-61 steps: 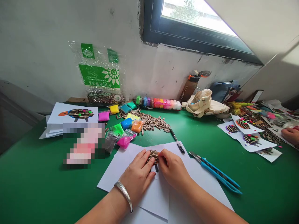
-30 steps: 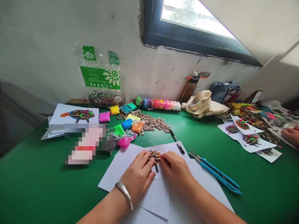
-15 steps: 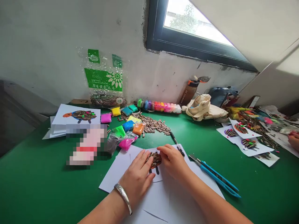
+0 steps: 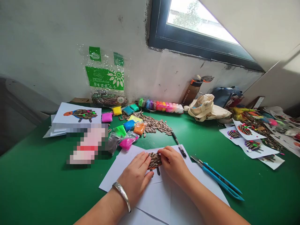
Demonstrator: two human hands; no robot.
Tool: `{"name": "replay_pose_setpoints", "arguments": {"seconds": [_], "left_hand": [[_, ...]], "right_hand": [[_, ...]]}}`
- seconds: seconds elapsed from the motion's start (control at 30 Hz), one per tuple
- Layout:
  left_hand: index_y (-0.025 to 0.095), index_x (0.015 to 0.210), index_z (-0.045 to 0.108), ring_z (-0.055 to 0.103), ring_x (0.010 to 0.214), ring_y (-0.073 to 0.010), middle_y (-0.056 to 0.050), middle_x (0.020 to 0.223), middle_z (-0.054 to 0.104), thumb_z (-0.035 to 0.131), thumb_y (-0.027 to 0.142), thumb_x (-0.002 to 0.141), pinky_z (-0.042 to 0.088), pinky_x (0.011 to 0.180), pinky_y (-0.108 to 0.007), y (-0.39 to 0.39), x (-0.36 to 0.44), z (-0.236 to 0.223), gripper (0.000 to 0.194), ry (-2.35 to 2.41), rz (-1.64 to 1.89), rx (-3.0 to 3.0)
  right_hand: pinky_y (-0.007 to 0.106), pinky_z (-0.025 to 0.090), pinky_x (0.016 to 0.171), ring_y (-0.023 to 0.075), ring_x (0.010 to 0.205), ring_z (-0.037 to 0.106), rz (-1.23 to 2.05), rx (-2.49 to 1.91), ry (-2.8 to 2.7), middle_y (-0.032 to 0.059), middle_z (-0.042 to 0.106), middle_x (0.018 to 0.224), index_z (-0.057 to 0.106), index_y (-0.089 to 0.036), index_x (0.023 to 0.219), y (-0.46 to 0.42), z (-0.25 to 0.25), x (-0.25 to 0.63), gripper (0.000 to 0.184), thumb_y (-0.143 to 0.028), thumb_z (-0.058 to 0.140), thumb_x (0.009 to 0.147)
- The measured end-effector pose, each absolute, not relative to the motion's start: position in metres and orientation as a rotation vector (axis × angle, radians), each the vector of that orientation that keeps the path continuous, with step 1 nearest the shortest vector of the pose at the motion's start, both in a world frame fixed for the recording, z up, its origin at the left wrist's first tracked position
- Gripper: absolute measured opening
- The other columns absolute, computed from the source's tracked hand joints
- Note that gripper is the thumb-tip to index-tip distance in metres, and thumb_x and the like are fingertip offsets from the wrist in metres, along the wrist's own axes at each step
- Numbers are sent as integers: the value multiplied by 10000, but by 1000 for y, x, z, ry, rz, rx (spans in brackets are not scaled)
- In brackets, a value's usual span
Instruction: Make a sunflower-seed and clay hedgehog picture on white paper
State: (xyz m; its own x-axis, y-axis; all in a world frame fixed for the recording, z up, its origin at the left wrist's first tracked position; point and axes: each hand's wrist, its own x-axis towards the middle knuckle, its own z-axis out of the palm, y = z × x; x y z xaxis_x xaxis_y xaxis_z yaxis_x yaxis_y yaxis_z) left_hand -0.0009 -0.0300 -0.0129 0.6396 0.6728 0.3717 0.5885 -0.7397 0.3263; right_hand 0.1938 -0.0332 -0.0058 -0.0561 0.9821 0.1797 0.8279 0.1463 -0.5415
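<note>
While I work on this small seed-covered paper figure (image 4: 154,161), I judge the step in hand to be fixing striped sunflower seeds onto its body, and the next move seems to call for firm, even pressure so that none slip. The figure lies between my hands on a white paper sheet (image 4: 112,178), touching both. My left hand (image 4: 135,178) lies flat and open against its left edge, a silver bangle (image 4: 121,197) on the wrist. My right hand (image 4: 172,162) curls over its upper right edge; I cannot tell whether those fingers grasp a seed. Just beyond the sheet lie a black pen (image 4: 179,147), a blue-handled cutter (image 4: 220,181) and a pile of loose seeds (image 4: 150,123).
</note>
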Motion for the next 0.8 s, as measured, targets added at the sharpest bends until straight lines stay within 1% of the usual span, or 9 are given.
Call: {"name": "replay_pose_setpoints", "arguments": {"seconds": [0.1,0.17,0.2,0.27,0.37,0.47,0.6,0.7,0.8], "left_hand": [[91,1228,545,494,1210,-288,-162,1281,557,502,225,857,464,983,-456,-30,0,-12,396,1035,714,2678],[95,1227,545,481,1221,-300,-170,1291,545,499,222,856,462,980,-469,-30,0,-12,394,1036,725,2669],[95,1224,546,475,1224,-308,-175,1292,542,500,219,854,463,977,-476,-30,0,-11,393,1036,730,2664],[88,1220,545,472,1225,-316,-184,1285,542,503,204,844,461,976,-482,-29,-1,-10,396,1035,728,2648],[88,1235,525,464,1231,-298,-174,1284,539,506,164,828,439,1003,-472,-30,-1,-7,415,1025,699,2602],[89,1251,509,425,1260,-294,-166,1295,527,513,173,837,413,1028,-468,-32,-1,-5,423,1024,664,2564],[95,1249,512,415,1264,-297,-164,1280,534,526,192,842,401,1036,-476,-33,-2,-2,419,1031,643,2526],[101,1238,522,441,1243,-286,-159,1254,554,529,180,839,409,1031,-470,-32,-1,0,407,1021,667,2498],[109,1231,527,458,1231,-284,-154,1243,567,524,175,839,424,1017,-475,-31,-1,1,398,1018,705,2488]], "right_hand": [[213,428,694,137,766,589,290,-1760,-2031,45,636,848,670,-180,952,-13,5,199,253,-105,446,864],[222,418,698,141,778,584,101,-1774,-2264,56,638,855,659,-174,978,6,13,197,285,-109,396,891],[227,411,693,144,778,578,70,-1747,-2324,59,635,861,657,-178,974,16,17,194,295,-102,383,892],[230,399,685,145,776,565,41,-1668,-2444,52,632,872,654,-192,942,35,21,184,275,-89,409,870],[263,389,754,182,856,550,10,-1530,-2615,75,632,925,647,-175,937,55,22,168,208,-95,498,816],[293,385,793,212,895,548,-7,-1437,-2739,108,634,940,644,-148,946,64,22,157,179,-139,503,836],[309,389,812,229,928,557,-20,-1412,-2799,125,634,953,637,-147,975,68,26,153,207,-150,462,865],[300,405,795,232,935,570,-9,-1430,-2777,118,638,965,638,-157,967,70,28,150,208,-139,473,843],[270,428,739,202,859,599,35,-1478,-2701,83,653,914,642,-182,929,72,29,152,199,-139,481,821]]}}
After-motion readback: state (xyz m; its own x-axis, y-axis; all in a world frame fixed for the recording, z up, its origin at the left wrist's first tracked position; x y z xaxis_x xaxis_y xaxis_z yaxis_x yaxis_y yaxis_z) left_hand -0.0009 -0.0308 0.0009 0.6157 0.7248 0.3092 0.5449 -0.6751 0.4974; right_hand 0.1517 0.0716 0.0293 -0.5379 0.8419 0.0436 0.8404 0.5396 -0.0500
